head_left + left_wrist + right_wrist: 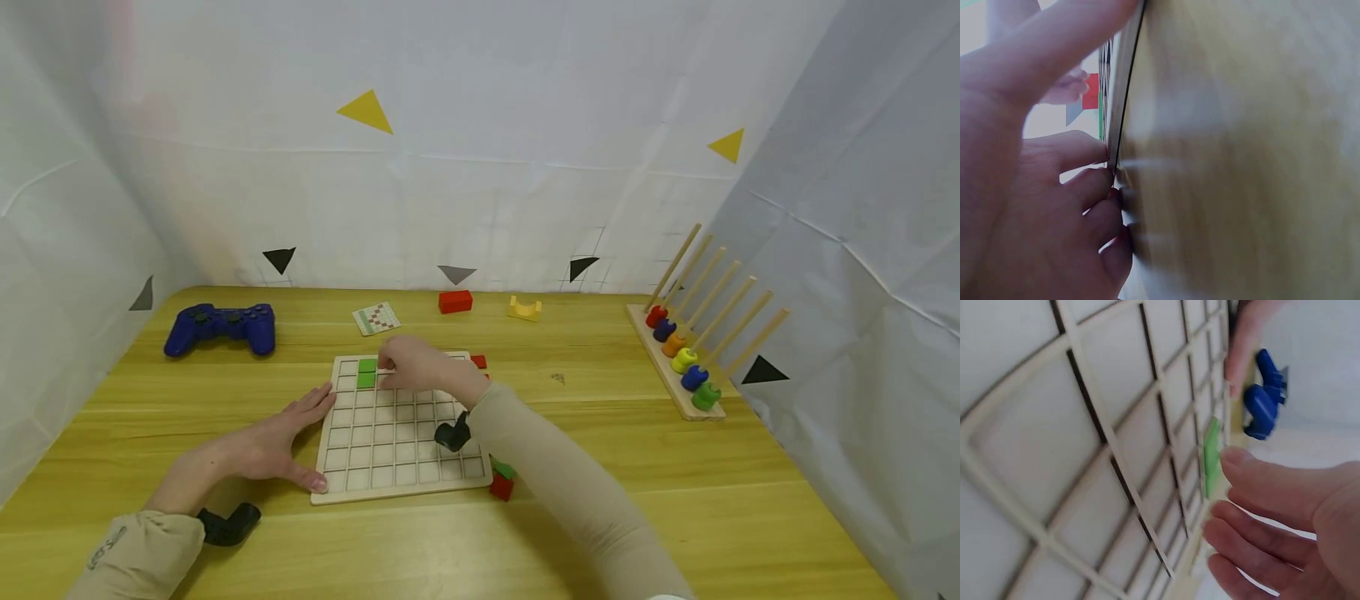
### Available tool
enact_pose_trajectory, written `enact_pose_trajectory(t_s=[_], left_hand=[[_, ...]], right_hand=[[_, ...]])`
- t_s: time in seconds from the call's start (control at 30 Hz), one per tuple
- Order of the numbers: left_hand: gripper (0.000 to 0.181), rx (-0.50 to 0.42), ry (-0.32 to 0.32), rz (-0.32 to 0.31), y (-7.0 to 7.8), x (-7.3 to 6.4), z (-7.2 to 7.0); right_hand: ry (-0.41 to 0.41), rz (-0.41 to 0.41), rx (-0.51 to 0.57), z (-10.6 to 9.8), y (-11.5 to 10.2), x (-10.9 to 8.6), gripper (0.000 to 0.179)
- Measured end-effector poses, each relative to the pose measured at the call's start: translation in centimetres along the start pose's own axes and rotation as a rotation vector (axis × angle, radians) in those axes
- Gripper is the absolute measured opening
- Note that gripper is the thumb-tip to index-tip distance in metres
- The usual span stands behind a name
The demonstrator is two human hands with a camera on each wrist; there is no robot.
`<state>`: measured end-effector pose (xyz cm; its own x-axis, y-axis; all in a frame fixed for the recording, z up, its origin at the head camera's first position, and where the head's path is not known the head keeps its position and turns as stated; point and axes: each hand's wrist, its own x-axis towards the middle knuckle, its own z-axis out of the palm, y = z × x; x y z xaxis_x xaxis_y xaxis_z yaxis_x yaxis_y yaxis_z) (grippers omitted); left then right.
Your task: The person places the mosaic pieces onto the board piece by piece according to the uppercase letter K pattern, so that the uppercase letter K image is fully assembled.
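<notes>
A square wooden grid board (382, 433) lies on the table, with two green square tiles (366, 380) in cells near its far left corner. My left hand (262, 442) steadies the board's left side, thumb at the near left corner and fingertips against the edge farther up. Above the far rows, just right of the green tiles, is my right hand (416, 364). In the right wrist view its thumb (1244, 459) is close to the green tiles (1211, 456), the fingers are loosely bent, and nothing shows between thumb and fingers.
Red and green pieces (502, 482) lie by the board's right edge, partly under my right arm. Behind the board are a patterned card (377, 318), a red block (455, 302) and a yellow arch block (525, 309). A blue game controller (221, 328) sits left, a peg stand (675, 367) right.
</notes>
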<state>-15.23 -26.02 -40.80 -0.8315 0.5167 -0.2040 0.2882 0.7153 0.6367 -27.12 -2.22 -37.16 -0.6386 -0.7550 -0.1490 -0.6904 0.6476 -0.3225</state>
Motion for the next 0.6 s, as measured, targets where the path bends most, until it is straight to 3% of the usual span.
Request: enact_pose_trajectory(t_s=[0.27,0.6], left_hand=[[0.124,0.002,0.000,-0.004,0.0,0.1,0.1],[0.123,0.002,0.000,-0.002,-0.1,0.0,0.1]], right_hand=[[-0.005,-0.020,0.130,-1.5,2.5,-4.0,0.036],[0.051,-0.063,0.244,-2.1,6.4,-9.6,0.038]])
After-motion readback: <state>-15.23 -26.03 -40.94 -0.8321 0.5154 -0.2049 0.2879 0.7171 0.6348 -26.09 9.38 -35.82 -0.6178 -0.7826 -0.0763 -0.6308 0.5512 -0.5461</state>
